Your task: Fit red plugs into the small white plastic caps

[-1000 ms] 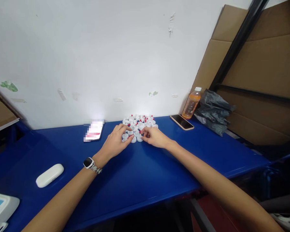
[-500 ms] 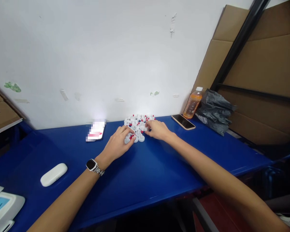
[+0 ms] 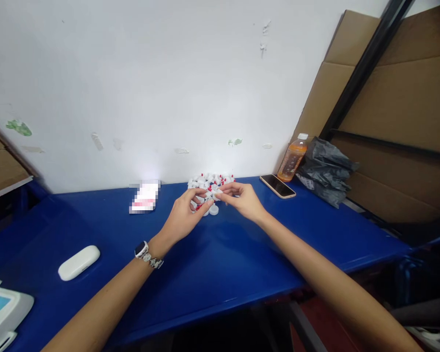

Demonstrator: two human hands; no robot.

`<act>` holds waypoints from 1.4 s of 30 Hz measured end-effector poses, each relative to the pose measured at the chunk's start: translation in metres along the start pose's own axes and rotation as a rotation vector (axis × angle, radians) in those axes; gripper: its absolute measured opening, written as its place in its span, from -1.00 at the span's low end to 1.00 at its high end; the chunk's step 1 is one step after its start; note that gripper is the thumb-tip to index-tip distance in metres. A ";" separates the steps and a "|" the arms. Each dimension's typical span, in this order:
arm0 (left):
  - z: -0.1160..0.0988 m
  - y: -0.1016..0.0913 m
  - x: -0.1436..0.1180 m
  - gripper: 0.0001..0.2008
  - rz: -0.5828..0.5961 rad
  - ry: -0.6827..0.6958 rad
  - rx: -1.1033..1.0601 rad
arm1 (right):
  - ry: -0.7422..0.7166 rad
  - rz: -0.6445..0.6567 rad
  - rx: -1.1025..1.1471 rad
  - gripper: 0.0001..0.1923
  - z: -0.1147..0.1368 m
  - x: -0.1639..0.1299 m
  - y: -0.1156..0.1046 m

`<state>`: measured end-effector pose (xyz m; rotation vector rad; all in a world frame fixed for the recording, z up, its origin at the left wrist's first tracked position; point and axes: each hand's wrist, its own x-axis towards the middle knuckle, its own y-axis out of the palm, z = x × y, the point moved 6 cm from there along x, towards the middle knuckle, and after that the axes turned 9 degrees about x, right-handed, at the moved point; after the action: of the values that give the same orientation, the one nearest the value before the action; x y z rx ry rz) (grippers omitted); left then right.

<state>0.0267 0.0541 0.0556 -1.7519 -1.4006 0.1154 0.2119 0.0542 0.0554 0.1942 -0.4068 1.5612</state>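
Note:
A pile of several small white plastic caps with red tips [image 3: 211, 182] lies on the blue table [image 3: 223, 264] against the white wall. My left hand [image 3: 185, 218], with a watch on its wrist, is lifted just in front of the pile and pinches a small white cap with a red part. My right hand [image 3: 242, 198] meets it from the right, its fingertips pinched on a white cap [image 3: 217, 195]. The two hands touch at the fingertips above the pile's near edge.
A phone with a lit screen [image 3: 145, 196] lies left of the pile. A white case [image 3: 79, 262] and a white device [image 3: 2, 313] sit at the near left. At the right stand a dark phone [image 3: 277, 186], an orange drink bottle [image 3: 293, 157], a grey bag [image 3: 326, 171] and cardboard panels [image 3: 399, 107].
Both hands have risen off the pile and come together. The right hand pulled a cap from the pile toward the left hand's piece. The view shifted slightly.

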 end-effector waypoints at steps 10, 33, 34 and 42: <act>0.026 0.000 -0.002 -0.74 -0.200 -0.090 -0.186 | -0.025 0.044 0.031 -0.76 -0.007 -0.009 0.053; -0.021 0.004 -0.026 -0.70 0.094 0.224 0.174 | 0.080 0.176 0.258 -0.74 0.003 -0.025 0.050; -0.019 0.002 -0.025 -0.73 0.091 0.213 0.171 | 0.063 0.171 0.253 -0.75 0.007 -0.021 0.053; 0.005 -0.022 -0.017 -0.75 0.050 0.249 0.314 | -0.099 0.138 -0.382 -0.65 0.027 0.006 0.072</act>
<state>0.0017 0.0423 0.0600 -1.4845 -1.0940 0.1324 0.1372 0.0505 0.0728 -0.0539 -0.8005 1.5801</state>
